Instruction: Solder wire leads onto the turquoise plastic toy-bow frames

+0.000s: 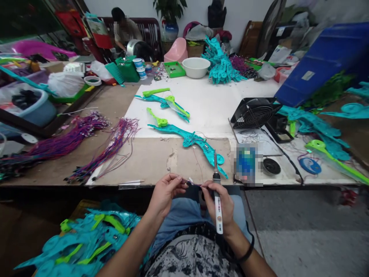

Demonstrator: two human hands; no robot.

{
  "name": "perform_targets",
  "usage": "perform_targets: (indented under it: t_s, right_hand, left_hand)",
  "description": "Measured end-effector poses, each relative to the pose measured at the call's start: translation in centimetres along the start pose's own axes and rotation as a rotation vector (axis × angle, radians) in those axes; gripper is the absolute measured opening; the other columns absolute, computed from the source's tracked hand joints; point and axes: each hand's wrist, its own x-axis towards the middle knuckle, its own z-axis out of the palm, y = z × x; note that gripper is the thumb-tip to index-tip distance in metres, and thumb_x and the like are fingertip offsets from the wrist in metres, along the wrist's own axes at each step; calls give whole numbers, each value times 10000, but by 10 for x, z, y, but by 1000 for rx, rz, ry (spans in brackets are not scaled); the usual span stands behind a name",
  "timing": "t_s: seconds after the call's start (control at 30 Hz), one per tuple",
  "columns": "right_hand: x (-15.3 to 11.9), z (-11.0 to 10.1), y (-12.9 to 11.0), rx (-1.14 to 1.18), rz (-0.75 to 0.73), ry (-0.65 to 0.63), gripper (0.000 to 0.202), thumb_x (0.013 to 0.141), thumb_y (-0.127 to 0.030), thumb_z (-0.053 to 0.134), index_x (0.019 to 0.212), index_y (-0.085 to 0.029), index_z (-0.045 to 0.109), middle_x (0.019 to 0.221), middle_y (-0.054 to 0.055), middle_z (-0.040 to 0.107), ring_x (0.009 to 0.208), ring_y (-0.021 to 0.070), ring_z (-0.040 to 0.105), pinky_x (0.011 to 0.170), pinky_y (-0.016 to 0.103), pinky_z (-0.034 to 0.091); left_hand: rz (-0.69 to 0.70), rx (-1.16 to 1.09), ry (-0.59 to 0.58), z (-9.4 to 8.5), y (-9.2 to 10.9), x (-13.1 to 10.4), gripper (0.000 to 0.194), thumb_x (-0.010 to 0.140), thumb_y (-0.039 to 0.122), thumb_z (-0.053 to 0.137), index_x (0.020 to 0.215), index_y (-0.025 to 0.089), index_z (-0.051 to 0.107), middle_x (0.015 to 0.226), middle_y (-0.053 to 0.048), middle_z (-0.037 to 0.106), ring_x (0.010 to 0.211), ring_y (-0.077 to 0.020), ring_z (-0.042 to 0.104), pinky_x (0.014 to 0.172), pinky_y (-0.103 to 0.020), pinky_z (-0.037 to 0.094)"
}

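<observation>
My left hand (165,194) is closed in a pinch on the end of a thin wire with a small white tip (190,180), just off the table's front edge. In my right hand (223,204) a soldering iron (218,207) with a white handle points up and away from me. The thumb and forefinger of that hand also pinch the thin wire (198,185). A turquoise bow-shaped plastic part (190,139) lies ahead on the table, with a fine red wire trailing from it toward my hands. Beyond it rests a similar turquoise part (158,99) with lime-green pieces.
Bundles of red and blue wires (69,136) cover the left side. A black fan (253,111), a round black tin (271,166) and a blue bin (323,61) are at right. Turquoise parts (86,238) pile up below left. A person (129,30) sits at the back.
</observation>
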Motion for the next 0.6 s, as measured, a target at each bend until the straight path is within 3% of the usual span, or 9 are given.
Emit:
perform_targets:
  t_s: [0.17,0.23,0.3,0.33,0.4,0.47,0.53,0.6]
  right_hand:
    - [11,-3,12,-78,35,101,270,852,-119,615,1079,-237,528,901,17,708,800,152,718,742,280,606]
    - [19,-6,19,-107,89,154,256,847,-136,631,1064,-233,536,900,15,712,797,151,719,742,277,601]
    - [24,-11,27,-139,139,205,244,843,-157,643,1055,-230,547,894,12,715,794,153,718,741,280,594]
    - [26,-15,32,-158,157,223,235,841,-170,648,1048,-230,552,887,12,716,794,156,716,740,285,590]
    - [26,-23,40,-200,189,256,218,841,-195,654,1036,-229,561,877,12,717,798,162,711,738,294,582]
    - [25,-31,46,-238,239,294,218,839,-215,662,1033,-227,563,882,15,719,795,163,708,737,298,575]
    - [24,-38,50,-254,294,330,228,837,-221,669,1037,-225,560,883,15,719,783,158,705,728,292,571]
    - [25,-44,53,-259,316,354,226,835,-220,672,1031,-223,562,877,16,716,773,156,704,710,284,572]
  left_hand:
    - [179,251,-30,9,19,25,343,615,398,800,770,140,637,704,-46,675,585,-128,597,502,-209,458]
    - [396,409,48,16,36,42,328,663,362,767,898,154,672,825,-56,689,711,-153,619,587,-226,480]
    - [656,588,88,34,56,62,272,739,315,710,974,179,684,958,-68,691,881,-187,623,738,-261,497]
    - [758,689,47,49,64,74,222,776,295,676,969,186,691,1003,-76,688,945,-204,615,816,-286,490]
    - [865,899,-175,89,74,101,141,807,242,639,919,190,705,1022,-87,690,1016,-234,603,941,-331,450]
    - [827,1139,-433,139,71,129,134,768,167,657,893,184,703,1043,-104,684,1069,-264,590,1005,-359,414]
    - [712,1367,-482,185,57,156,192,722,123,680,910,159,686,1098,-144,661,1155,-310,547,1034,-403,387]
    - [649,1426,-468,220,39,178,198,676,93,704,868,127,667,1098,-196,649,1182,-356,524,1023,-448,385]
